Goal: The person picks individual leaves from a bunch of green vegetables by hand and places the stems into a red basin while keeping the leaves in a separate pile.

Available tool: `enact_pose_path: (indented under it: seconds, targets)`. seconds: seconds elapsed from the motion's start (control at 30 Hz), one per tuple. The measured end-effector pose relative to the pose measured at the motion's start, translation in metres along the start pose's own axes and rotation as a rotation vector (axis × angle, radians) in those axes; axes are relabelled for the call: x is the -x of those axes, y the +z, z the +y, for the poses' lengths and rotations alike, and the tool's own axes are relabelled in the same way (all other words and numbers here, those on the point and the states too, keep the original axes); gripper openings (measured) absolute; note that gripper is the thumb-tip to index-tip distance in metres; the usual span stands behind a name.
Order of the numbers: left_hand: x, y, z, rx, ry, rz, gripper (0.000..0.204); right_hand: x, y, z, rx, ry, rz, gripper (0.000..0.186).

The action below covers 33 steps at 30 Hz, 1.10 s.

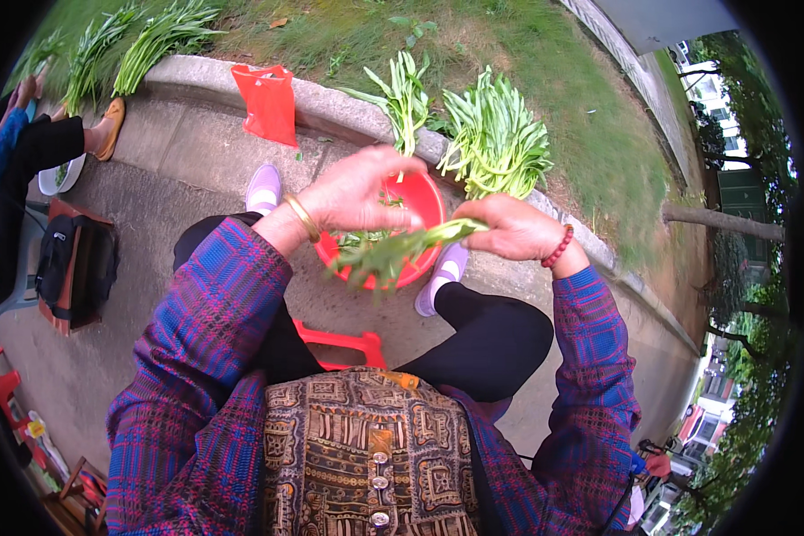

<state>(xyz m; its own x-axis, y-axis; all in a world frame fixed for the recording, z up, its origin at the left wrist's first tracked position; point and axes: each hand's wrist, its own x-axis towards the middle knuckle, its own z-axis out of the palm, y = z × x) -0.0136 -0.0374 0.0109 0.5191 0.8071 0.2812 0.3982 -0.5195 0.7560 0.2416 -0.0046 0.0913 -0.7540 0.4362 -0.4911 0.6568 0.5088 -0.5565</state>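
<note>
Well off to the left of your left fingers, another person in dark trousers [36, 170] sits near a dark bag [79, 268]. Closer, beyond those fingers and a little left, a red plastic bag [270, 105] leans against the kerb [188, 76]. Your left hand [357, 189] is blurred, its fingers spread from the thumb with a gap, holding nothing you can make out. Beneath both sets of fingers is a red basin [427, 198] with some greens in it. The leafy stem [389, 255] extends leftward from your right fingers, its blurred leaves over the basin. Just beyond your fingers, a small bunch [404, 98] and a bigger heap of greens [500, 134] lie by the kerb. Your right hand [512, 230] pinches the stem between thumb and fingers.
</note>
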Motion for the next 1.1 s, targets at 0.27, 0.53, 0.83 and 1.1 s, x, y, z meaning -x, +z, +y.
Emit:
enact_pose_path:
  seconds: [0.27,0.53,0.83,1.1]
  targets:
    - [-0.005,0.063,-0.003,1.025,-0.408,-0.395,0.027,0.010,-0.021,0.007,-0.145,0.009,0.187,0.045]
    - [-0.030,0.055,-0.004,1.300,-0.740,0.030,0.033,0.001,0.055,0.054,-1.128,0.199,1.090,0.024]
    - [-0.049,0.075,0.002,1.231,-0.676,0.078,0.026,-0.043,0.068,0.031,-1.080,-0.026,0.949,0.022]
    - [-0.043,0.096,-0.005,0.901,-0.555,0.144,0.037,-0.050,0.066,0.027,-0.605,0.234,0.936,0.034]
